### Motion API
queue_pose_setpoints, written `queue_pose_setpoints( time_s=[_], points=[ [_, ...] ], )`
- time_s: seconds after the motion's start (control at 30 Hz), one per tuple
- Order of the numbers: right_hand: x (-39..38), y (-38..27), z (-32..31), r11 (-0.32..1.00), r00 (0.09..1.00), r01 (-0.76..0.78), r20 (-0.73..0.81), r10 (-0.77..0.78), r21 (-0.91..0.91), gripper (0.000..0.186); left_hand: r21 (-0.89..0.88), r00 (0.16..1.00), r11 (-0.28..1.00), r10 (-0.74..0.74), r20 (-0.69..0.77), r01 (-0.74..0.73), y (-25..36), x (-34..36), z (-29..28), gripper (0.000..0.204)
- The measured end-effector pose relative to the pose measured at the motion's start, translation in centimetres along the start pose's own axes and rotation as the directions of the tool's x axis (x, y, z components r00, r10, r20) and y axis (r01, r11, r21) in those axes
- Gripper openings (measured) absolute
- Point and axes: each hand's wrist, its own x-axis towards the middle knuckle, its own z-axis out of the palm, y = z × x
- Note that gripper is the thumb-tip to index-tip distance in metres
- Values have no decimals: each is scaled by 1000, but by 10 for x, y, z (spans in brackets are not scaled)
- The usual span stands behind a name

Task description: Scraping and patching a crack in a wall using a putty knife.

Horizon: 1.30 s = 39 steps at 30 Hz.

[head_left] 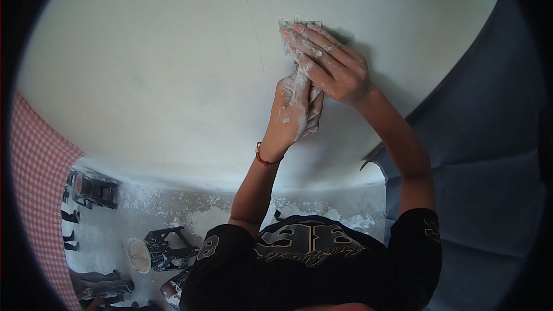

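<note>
A pale plastered wall [173,57] fills the upper view, with a thin crack left of my hands. A putty knife [305,23] lies against it, its blade edge showing above my fingertips amid grey-white putty. My left hand [291,106], smeared with white paste, is closed round the knife's handle, which is mostly hidden. My right hand [334,66] lies over the blade from the right, fingers extended, pressing on it and overlapping my left hand's grip. A braided bracelet circles my left wrist.
Pink checked cloth [40,150] hangs at left, dark sheeting [478,155] at right. Below are a spattered floor [219,213], a bucket [138,253] by a black stool [167,247], another stool [98,190], and other people's legs [101,285] at lower left.
</note>
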Motion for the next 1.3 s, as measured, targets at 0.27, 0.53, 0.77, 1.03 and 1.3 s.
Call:
queue_pose_setpoints(
  time_s=[0.27,0.53,0.77,1.03,1.3],
  points=[
    [0,-2,-4,998,998,-58,12,57,9,5,0,999,999,-32,38,32,4,-1,-3,43],
    [1,-5,-5,999,999,-37,18,36,7,6,40,999,998,37,34,-38,-3,5,-6,43],
    [1,-12,-6,998,998,-46,33,47,-35,8,32,997,999,-18,74,16,3,6,-11,42],
    [-2,-12,-7,999,998,-39,48,39,-12,9,17,994,998,-69,82,68,-1,-2,-14,46],
    [-8,-13,-3,999,998,-24,54,25,-26,9,26,997,999,-43,59,42,-7,1,-14,44]
  ],
)
